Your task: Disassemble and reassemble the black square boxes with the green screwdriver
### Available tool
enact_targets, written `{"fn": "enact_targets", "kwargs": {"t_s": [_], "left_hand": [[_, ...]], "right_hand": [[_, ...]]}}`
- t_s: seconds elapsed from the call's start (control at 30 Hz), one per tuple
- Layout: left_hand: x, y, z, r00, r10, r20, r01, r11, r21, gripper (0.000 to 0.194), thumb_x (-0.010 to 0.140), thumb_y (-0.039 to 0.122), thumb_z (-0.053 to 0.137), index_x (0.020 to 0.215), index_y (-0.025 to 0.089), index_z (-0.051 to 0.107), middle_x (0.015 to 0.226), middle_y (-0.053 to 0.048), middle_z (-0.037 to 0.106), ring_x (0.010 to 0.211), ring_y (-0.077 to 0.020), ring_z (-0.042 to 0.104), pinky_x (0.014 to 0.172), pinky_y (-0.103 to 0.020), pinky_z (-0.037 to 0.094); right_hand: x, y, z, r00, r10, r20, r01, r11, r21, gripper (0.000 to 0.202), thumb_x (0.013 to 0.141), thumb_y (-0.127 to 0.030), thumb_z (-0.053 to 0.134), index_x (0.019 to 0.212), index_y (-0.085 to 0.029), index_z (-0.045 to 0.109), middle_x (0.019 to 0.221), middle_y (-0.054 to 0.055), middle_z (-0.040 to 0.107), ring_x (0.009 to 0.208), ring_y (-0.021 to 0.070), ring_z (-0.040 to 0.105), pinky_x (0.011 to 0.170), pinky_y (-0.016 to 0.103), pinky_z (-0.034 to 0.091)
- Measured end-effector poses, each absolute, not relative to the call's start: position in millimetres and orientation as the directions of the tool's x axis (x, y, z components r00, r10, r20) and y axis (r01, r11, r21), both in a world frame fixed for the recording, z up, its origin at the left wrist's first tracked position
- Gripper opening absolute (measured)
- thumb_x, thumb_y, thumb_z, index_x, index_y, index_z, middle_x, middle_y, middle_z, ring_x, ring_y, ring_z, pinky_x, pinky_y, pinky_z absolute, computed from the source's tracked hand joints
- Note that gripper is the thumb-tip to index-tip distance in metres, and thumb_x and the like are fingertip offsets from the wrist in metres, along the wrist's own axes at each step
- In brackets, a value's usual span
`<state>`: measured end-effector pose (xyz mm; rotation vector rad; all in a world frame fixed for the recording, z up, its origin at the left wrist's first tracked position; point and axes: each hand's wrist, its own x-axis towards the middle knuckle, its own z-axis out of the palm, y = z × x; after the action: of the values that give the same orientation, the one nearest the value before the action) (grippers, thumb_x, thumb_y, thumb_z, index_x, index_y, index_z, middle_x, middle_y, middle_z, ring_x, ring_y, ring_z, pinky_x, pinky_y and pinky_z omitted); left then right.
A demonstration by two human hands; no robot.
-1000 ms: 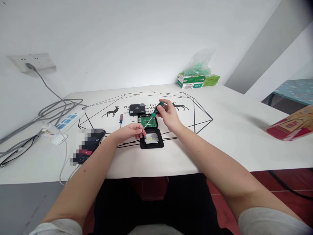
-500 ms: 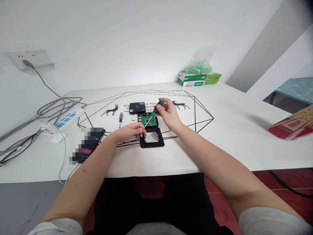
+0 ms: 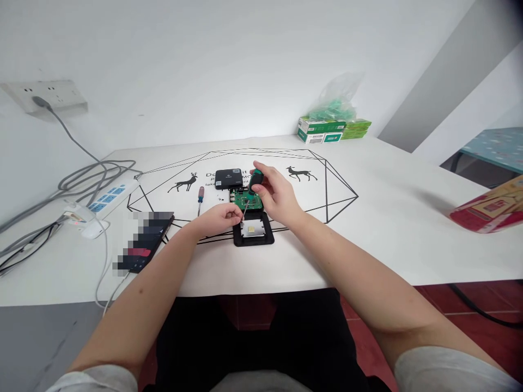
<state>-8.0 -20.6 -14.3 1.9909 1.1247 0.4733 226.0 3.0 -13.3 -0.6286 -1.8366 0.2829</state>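
Observation:
My right hand (image 3: 278, 195) is closed around the green and black handle of a screwdriver (image 3: 256, 179). Its thin shaft slants down toward the fingertips of my left hand (image 3: 223, 219), which are pinched together by the tip; whatever small thing they hold is hidden. Under the hands lies a black cover with a silver metal plate (image 3: 254, 228) and a small pale pad on it. Just behind is a green circuit board (image 3: 241, 200) in a black case, partly covered by the screwdriver and right hand. A black square lid (image 3: 229, 179) rests beyond the board.
A second screwdriver (image 3: 200, 195) lies left of the board, close to some tiny dark bits (image 3: 221, 199). Further left are a phone (image 3: 153, 239), a power strip (image 3: 108, 200) and coiled cables. Green boxes (image 3: 322, 129) stand against the wall; a red package (image 3: 486, 209) is at right.
The screwdriver has tipped more upright, its handle shifting left and a little down with my right hand. My left hand stays near the screwdriver's tip.

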Motion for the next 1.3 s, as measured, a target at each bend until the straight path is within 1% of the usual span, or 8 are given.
{"fn": "enact_targets", "kwargs": {"t_s": [0.17, 0.4, 0.6, 0.77, 0.93, 1.03, 1.13, 1.3], "left_hand": [[-5, -21, -14, 0.517, 0.854, -0.051, 0.570, -0.300, 0.765, 0.015, 0.085, 0.035, 0.065, 0.089, 0.022, 0.069, 0.081, 0.000, 0.063, 0.076, -0.0193, 0.059, 0.072, -0.032, 0.050], [-3, -21, -12, 0.506, 0.861, -0.057, 0.604, -0.307, 0.735, 0.013, 0.085, 0.034, 0.064, 0.083, 0.022, 0.068, 0.073, 0.002, 0.057, 0.070, -0.0183, 0.056, 0.068, -0.032, 0.048], [-4, -21, -12, 0.504, 0.862, -0.056, 0.609, -0.308, 0.731, 0.012, 0.084, 0.034, 0.065, 0.081, 0.023, 0.066, 0.071, 0.002, 0.056, 0.068, -0.0182, 0.056, 0.066, -0.031, 0.047], [-3, -23, -9, 0.513, 0.857, -0.050, 0.599, -0.316, 0.736, 0.012, 0.084, 0.034, 0.065, 0.082, 0.023, 0.068, 0.071, 0.002, 0.056, 0.068, -0.0180, 0.054, 0.067, -0.031, 0.046], [-6, -20, -14, 0.495, 0.869, -0.023, 0.590, -0.316, 0.743, 0.013, 0.087, 0.034, 0.064, 0.085, 0.022, 0.069, 0.075, 0.001, 0.059, 0.070, -0.0185, 0.055, 0.068, -0.032, 0.047], [-9, -15, -19, 0.383, 0.910, 0.157, 0.608, -0.377, 0.699, 0.013, 0.091, 0.031, 0.059, 0.090, 0.022, 0.068, 0.085, -0.002, 0.063, 0.078, -0.0205, 0.058, 0.075, -0.034, 0.050], [-12, -8, -24, 0.265, 0.910, 0.319, 0.716, -0.408, 0.567, 0.012, 0.094, 0.026, 0.055, 0.089, 0.022, 0.066, 0.092, -0.005, 0.063, 0.090, -0.0239, 0.061, 0.092, -0.040, 0.052], [-17, -2, -34, 0.268, 0.910, 0.317, 0.827, -0.386, 0.408, 0.012, 0.097, 0.024, 0.055, 0.093, 0.023, 0.066, 0.102, -0.007, 0.063, 0.113, -0.0289, 0.062, 0.115, -0.052, 0.044]], "right_hand": [[222, -3, -8, -0.323, 0.437, 0.839, 0.314, 0.886, -0.341, 0.048, 0.111, -0.034, 0.049, 0.159, -0.031, 0.049, 0.133, 0.013, 0.071, 0.104, 0.0247, 0.069, 0.091, 0.046, 0.065], [217, -3, -10, -0.352, 0.398, 0.847, 0.300, 0.905, -0.301, 0.049, 0.111, -0.033, 0.049, 0.160, -0.031, 0.046, 0.128, 0.012, 0.072, 0.100, 0.0239, 0.067, 0.087, 0.044, 0.065], [212, -3, -8, -0.367, 0.414, 0.833, 0.302, 0.900, -0.314, 0.048, 0.111, -0.033, 0.048, 0.160, -0.033, 0.046, 0.131, 0.011, 0.071, 0.100, 0.0237, 0.067, 0.087, 0.044, 0.064], [210, -2, -8, -0.338, 0.433, 0.836, 0.297, 0.892, -0.342, 0.043, 0.110, -0.035, 0.052, 0.152, -0.031, 0.052, 0.119, 0.009, 0.070, 0.091, 0.0222, 0.064, 0.080, 0.041, 0.062], [201, -1, -12, -0.234, 0.499, 0.834, 0.286, 0.855, -0.432, 0.042, 0.101, -0.044, 0.069, 0.139, -0.030, 0.059, 0.108, 0.005, 0.065, 0.075, 0.0181, 0.058, 0.074, 0.040, 0.060], [195, -3, -14, -0.135, 0.545, 0.827, 0.305, 0.817, -0.489, 0.044, 0.095, -0.050, 0.077, 0.130, -0.029, 0.061, 0.100, 0.002, 0.061, 0.070, 0.0162, 0.054, 0.069, 0.038, 0.058], [193, -5, -12, -0.128, 0.547, 0.827, 0.315, 0.813, -0.489, 0.036, 0.099, -0.050, 0.071, 0.127, -0.028, 0.064, 0.095, 0.002, 0.059, 0.075, 0.0181, 0.055, 0.071, 0.039, 0.057], [201, -7, -7, -0.231, 0.518, 0.824, 0.266, 0.848, -0.459, 0.033, 0.111, -0.039, 0.045, 0.138, -0.028, 0.062, 0.099, 0.005, 0.065, 0.090, 0.0219, 0.062, 0.084, 0.043, 0.059]]}}
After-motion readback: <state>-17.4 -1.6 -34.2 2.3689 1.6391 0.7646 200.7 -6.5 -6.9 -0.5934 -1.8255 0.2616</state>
